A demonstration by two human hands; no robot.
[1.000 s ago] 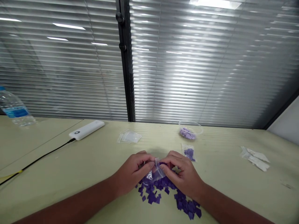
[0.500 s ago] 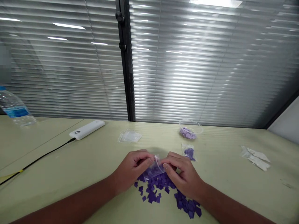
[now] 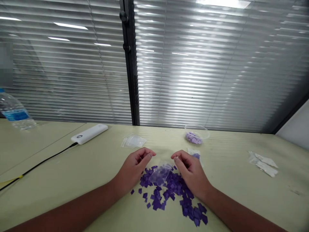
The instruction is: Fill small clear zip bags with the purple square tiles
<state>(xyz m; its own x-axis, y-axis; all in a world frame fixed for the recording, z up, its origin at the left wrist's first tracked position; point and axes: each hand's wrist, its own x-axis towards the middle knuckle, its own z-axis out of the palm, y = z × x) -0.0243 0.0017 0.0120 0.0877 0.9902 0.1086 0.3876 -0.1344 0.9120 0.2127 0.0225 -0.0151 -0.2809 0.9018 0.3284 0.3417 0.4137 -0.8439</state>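
A heap of small purple squares (image 3: 171,193) lies on the pale table (image 3: 96,170) in front of me. On top of the heap rests a small clear zip bag (image 3: 160,172) with purple squares inside. My left hand (image 3: 135,166) sits just left of the bag, fingers curled loosely and apart, holding nothing. My right hand (image 3: 188,169) is just right of the bag, fingers also loosely curled and empty. Neither hand touches the bag. A second small bag of purple squares (image 3: 196,155) is partly hidden behind my right hand.
A clear round dish of pale purple pieces (image 3: 196,133) stands at the back. Empty clear bags (image 3: 133,141) lie behind my left hand. A white power bank (image 3: 89,134) with a black cable (image 3: 36,166), a water bottle (image 3: 14,111) and crumpled wrappers (image 3: 264,163) lie around.
Both hands held the small bag by its top edge; they have let go and moved apart, and the bag now lies on the purple heap.
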